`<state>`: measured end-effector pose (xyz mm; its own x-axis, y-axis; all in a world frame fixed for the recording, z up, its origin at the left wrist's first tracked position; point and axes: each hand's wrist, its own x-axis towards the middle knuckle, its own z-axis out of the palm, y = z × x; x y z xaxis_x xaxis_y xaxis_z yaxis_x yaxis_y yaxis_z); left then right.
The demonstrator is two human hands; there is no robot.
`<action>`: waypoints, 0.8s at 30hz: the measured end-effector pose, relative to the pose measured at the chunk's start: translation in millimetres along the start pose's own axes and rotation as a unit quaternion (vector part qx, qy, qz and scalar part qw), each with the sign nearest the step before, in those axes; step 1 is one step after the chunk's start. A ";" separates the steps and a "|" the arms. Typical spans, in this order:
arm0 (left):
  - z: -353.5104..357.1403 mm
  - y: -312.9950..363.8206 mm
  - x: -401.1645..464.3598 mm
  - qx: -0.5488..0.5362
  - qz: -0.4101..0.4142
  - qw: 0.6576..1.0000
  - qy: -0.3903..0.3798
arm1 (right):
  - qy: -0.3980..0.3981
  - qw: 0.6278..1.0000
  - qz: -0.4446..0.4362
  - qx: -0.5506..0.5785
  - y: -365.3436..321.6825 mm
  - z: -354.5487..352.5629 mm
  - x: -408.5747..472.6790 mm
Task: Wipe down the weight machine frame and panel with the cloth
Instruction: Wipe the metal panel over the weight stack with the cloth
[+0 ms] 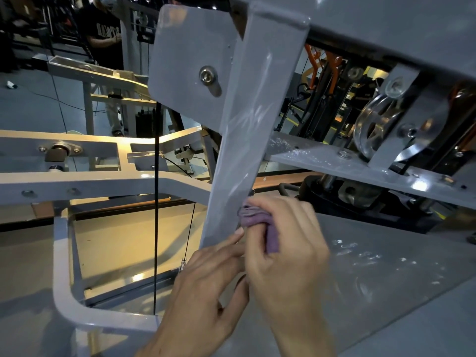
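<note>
While the right hand [286, 243] curled its fingers round a bunched purple cloth [257, 217], it pressed that cloth against the right edge of a grey upright bar [247, 140] of the weight machine frame, low on the bar and near the middle of the scene. The left hand [206, 287] lay just beside it on the near left, its fingers fairly straight and gripping nothing, with the fingertips [238, 232] touching the lower part of the bar and meeting the right hand. Pale streaks showed on the face of the bar above the cloth. A grey panel [386, 269] with whitish smears spread to the right of the hands. Farther right and higher, a metal pulley wheel [378, 124] sat in a grey bracket. A flat grey plate [188, 55] with a single bolt [207, 74] was fixed at the top of the bar. A black cable [156, 202] hung straight down on the left, in front of a pale horizontal frame arm [103, 184]. At the far left stood a person in a dark shirt [105, 29].
</note>
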<state>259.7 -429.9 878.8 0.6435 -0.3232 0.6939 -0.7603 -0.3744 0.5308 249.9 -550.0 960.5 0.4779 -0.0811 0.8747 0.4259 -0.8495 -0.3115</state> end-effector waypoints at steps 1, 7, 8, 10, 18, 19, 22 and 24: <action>-0.6 -0.4 0.0 -0.009 -0.001 1.000 0.000 | -0.015 1.000 -0.015 0.009 -4.6 7.0 -1.0; -4.3 1.6 1.6 -0.006 -0.007 1.000 -0.006 | -0.047 0.998 -0.029 0.008 -1.0 8.3 -21.3; -5.1 2.6 1.7 -0.007 -0.002 1.000 -0.009 | -0.030 0.999 -0.018 0.013 -0.2 2.8 -24.4; -5.0 3.8 2.2 -0.006 0.005 1.000 -0.007 | 0.011 1.000 0.017 0.024 -0.7 -7.6 -26.9; -2.9 3.3 2.4 0.005 0.005 1.000 -0.006 | 0.025 0.999 0.020 0.019 -1.6 6.0 -15.7; -2.1 2.4 2.3 0.006 0.006 1.000 0.000 | 0.014 1.000 0.004 0.008 -0.5 11.6 -19.7; 1.4 -2.0 -0.2 0.027 0.022 0.999 0.000 | -0.006 1.000 -0.002 -0.006 3.7 17.8 -36.9; 3.6 -1.9 -1.2 0.035 0.026 0.999 -0.010 | 0.018 0.999 0.038 0.006 10.5 4.7 -41.6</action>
<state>260.6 -431.9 875.2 0.6046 -0.3605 0.7102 -0.7856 -0.4166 0.4573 238.2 -553.1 919.1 0.4815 -0.1633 0.8611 0.3988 -0.8341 -0.3811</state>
